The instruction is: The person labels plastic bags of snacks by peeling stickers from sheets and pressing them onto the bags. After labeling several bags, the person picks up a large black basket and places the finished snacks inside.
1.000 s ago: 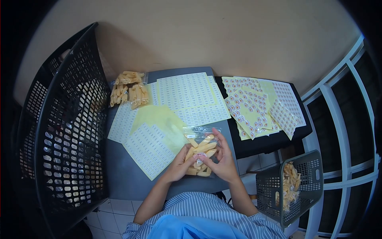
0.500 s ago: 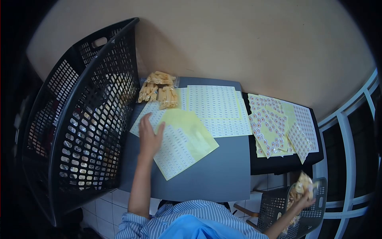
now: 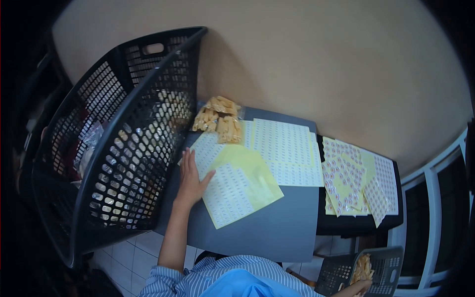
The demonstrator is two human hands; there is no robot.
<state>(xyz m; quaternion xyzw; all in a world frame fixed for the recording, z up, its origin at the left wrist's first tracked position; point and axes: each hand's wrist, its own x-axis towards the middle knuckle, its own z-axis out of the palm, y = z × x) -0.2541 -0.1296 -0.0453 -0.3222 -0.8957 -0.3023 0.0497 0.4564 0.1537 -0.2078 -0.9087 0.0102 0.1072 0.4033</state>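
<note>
Left hand [image 3: 193, 181] empty, palm down, fingers extended, at the yellow-and-white paper label sheet [image 3: 230, 193]. Right hand [image 3: 360, 286] low, against clear-bagged yellow stick snacks [image 3: 363, 268] inside the grey perforated plastic basket [image 3: 337, 270]; grip cannot be determined.

The grey table [image 3: 292, 222] bears label sheets [image 3: 282, 143] and bagged sticks [image 3: 229, 129]; the black table [image 3: 341, 226], round-sticker sheets [image 3: 344, 180].

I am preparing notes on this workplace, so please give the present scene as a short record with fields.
Left hand: fingers spread, at the left edge of the label sheets
Right hand: at the small basket, beside bagged snack sticks; grip unclear
Gray table: label sheets and three snack bags
Black side table: sheets of round stickers
Large black basket: at the left, bagged items inside
</note>
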